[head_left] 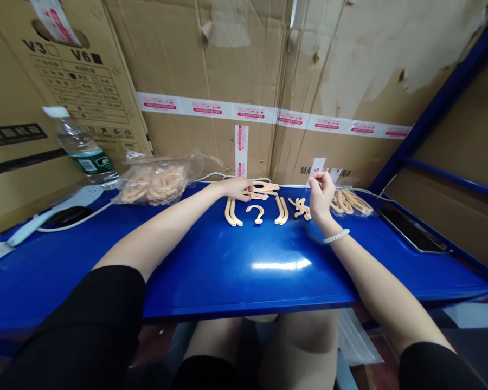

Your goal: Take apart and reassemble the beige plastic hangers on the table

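Several small peach-coloured curved plastic pieces (pixel 259 212) lie in groups on the blue shelf (pixel 236 271). My left hand (pixel 236 188) rests at the back of them, fingers closed on a small pile of the pieces (pixel 264 189). My right hand (pixel 321 196) is raised a little above the shelf, fingers curled in a loose pinch; what it holds, if anything, is too small to make out. A pair of long curved pieces (pixel 231 212) lies left of a hook-shaped one, another pair (pixel 281 211) to its right.
A clear bag of the same peach pieces (pixel 156 183) sits at the back left, a smaller bag (pixel 350 201) behind my right hand. A water bottle (pixel 83 147), a white device with cable (pixel 52 214), a dark phone (pixel 410 232), cardboard boxes (pixel 268 81) behind.
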The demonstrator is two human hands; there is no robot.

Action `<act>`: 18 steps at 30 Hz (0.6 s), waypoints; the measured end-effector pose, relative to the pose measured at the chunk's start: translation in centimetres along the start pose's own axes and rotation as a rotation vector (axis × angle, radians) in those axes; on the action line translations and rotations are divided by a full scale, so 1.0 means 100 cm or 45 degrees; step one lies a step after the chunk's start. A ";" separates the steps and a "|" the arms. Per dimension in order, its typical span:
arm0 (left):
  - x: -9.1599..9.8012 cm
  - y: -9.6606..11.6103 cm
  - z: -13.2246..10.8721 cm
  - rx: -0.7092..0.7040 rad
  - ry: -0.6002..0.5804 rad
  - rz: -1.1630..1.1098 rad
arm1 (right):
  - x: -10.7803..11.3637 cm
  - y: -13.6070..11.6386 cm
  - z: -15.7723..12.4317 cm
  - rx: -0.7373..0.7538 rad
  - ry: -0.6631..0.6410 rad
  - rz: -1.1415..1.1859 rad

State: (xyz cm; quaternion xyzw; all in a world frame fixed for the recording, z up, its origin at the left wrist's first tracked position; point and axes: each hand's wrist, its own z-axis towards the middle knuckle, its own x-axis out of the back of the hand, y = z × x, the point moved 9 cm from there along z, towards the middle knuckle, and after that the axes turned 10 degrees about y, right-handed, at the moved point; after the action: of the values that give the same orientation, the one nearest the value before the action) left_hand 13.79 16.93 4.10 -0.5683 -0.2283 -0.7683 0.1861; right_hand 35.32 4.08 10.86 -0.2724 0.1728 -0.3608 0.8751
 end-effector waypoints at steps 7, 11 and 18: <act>0.004 0.009 -0.003 -0.078 0.022 -0.018 | -0.009 0.000 -0.012 -0.046 -0.102 -0.008; 0.020 0.025 -0.010 -0.152 0.093 -0.003 | -0.014 -0.001 -0.020 -0.112 -0.167 -0.013; 0.060 0.068 -0.052 -0.298 0.356 0.097 | -0.041 0.003 -0.047 -0.450 -0.448 0.070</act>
State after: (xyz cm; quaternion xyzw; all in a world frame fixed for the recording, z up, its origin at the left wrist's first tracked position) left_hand 11.65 8.23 9.51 -0.4821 -0.0877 -0.8535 0.1775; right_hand 30.40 5.56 7.37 -0.4750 0.0857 -0.2481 0.8399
